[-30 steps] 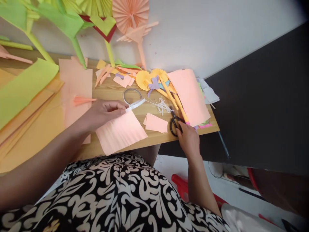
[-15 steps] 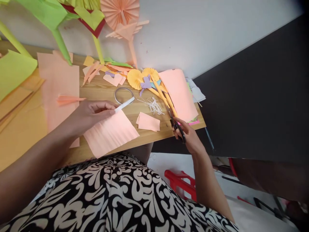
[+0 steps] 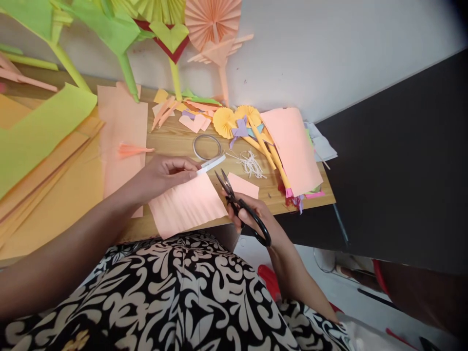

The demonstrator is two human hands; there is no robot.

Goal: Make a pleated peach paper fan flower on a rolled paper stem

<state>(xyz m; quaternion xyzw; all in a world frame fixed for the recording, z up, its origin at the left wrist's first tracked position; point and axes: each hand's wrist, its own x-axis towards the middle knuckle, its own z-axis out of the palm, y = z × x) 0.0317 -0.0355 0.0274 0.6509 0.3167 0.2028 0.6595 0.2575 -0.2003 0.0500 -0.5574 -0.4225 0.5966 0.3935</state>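
Note:
My left hand (image 3: 170, 175) is closed, with a narrow white strip (image 3: 212, 165) pinched between thumb and fingers. Below it a creased peach paper sheet (image 3: 190, 207) spreads toward the table's front edge; its upper edge is partly hidden by the hand. My right hand (image 3: 252, 209) grips black-handled scissors (image 3: 252, 219), blades slightly parted and pointing up and left, close to the sheet's right side. A small peach paper piece (image 3: 244, 185) lies partly behind the scissors. Just beyond the strip rests a thin silvery ring (image 3: 207, 137).
White string (image 3: 251, 163) lies tangled right of the ring. Yellow paper fans (image 3: 224, 123) and a folded peach sheet (image 3: 292, 151) occupy the table's right end. Paper scraps (image 3: 193, 123) line the back. Large yellow sheets (image 3: 54, 209) and a peach tassel (image 3: 133, 150) lie left. Paper decorations (image 3: 215, 48) stand against the wall.
My right hand has brought the scissors leftward, from beside the yellow paper sticks to the peach sheet's right side. The left hand keeps hold of the white strip. The view has shifted left.

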